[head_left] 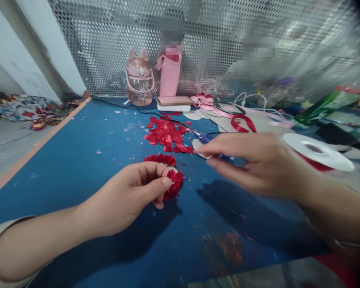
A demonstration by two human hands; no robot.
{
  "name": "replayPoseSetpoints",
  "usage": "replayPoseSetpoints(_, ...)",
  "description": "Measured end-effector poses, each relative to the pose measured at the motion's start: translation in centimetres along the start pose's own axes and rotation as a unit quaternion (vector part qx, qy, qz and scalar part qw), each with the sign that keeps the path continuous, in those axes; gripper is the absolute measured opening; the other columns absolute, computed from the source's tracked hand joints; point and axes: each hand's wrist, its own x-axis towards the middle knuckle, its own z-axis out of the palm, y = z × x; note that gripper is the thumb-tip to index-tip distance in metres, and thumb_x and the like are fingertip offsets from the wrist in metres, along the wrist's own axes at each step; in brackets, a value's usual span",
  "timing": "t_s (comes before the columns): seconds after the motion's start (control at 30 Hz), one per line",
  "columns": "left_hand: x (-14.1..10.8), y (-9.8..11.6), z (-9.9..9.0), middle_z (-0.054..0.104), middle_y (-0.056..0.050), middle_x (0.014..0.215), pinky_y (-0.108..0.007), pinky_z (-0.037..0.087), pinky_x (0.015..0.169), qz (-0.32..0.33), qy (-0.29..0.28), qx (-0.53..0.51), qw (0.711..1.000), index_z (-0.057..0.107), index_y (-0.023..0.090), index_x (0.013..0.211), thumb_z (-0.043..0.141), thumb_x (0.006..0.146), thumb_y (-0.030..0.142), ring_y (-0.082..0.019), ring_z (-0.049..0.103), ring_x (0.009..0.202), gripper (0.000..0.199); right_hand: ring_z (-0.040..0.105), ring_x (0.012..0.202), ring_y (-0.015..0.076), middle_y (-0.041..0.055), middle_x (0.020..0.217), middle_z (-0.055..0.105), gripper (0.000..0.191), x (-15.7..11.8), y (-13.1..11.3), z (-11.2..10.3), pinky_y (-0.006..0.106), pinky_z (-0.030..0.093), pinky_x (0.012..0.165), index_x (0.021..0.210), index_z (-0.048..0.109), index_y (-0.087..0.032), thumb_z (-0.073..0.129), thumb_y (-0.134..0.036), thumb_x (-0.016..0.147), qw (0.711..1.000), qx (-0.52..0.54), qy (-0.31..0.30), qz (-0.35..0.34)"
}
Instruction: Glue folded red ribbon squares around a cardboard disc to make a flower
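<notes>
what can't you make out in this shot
- Head view: part of the red ruffled piece, hidden by the left hand.
- Head view: whether the right hand touches the blue-handled tool; motion blur and fingers obscure it.
- Head view: the pink bottle's top, pixelated.
- Head view: any lettering on the green packet, blurred.
</notes>
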Motion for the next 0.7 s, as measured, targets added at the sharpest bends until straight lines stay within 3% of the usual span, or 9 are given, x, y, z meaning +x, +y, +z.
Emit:
replayPoseSetpoints(0.1,-0.2,0.1,0.0,0.056,0.004,0.072,-0.021,0.051,0.063,-0.002,-0.037,-0.027,0.999,0.063,0.018,0.079,0.066,0.085,0.039,-0.008,0.051,0.061,0.022,0.069,0.101,0.0160,0.0015,0.115,0.073,0.032,2.5,-3.5,0.1,0.027,0.052,0.089,0.124,0.064,-0.022,0.059,-0.028,0.093,0.991,0.084,-0.067,-0.075)
replayPoseSetpoints(0.23,-0.3,0.2,0.0,0.060,0.004,0.074,-0.021,0.050,0.067,0.002,-0.063,-0.039,0.997,0.065,0.018,0.083,0.069,0.084,0.038,-0.008,0.055,0.064,0.020,0.069,0.091,0.0129,-0.0002,0.103,0.076,0.020,4.4,-4.2,-0.2,0.024,0.051,0.082,0.109,0.072,-0.020,0.064,-0.022,0.091,0.976,0.140,-0.132,-0.103)
replayPoseSetpoints(0.33,-0.3,0.2,-0.1,0.060,0.004,0.073,-0.021,0.051,0.067,-0.006,-0.067,-0.050,0.997,0.064,0.017,0.081,0.069,0.084,0.036,-0.008,0.056,0.064,0.020,0.069,0.081,0.0109,0.0004,0.093,0.077,0.015,4.7,-3.8,-0.5,0.022,0.051,0.075,0.102,0.074,-0.018,0.063,-0.022,0.092,0.975,0.154,-0.132,-0.093)
replayPoseSetpoints(0.6,-0.5,-0.1,-0.4,0.058,0.005,0.067,-0.019,0.050,0.067,-0.023,-0.103,-0.068,0.992,0.061,0.017,0.078,0.068,0.087,0.036,-0.007,0.059,0.065,0.021,0.069,0.082,0.0095,0.0026,0.089,0.077,0.014,4.5,-3.6,0.0,0.020,0.049,0.076,0.099,0.073,-0.012,0.061,-0.015,0.093,0.974,0.149,-0.112,-0.126)
replayPoseSetpoints(0.7,-0.5,-0.2,-0.3,0.059,0.005,0.070,-0.019,0.050,0.067,0.009,-0.077,-0.039,0.996,0.062,0.018,0.079,0.066,0.088,0.036,-0.008,0.058,0.066,0.020,0.066,0.076,0.0097,0.0025,0.085,0.075,0.014,4.2,-4.2,0.1,0.021,0.047,0.072,0.092,0.073,-0.013,0.059,-0.014,0.093,0.983,0.117,-0.079,-0.120)
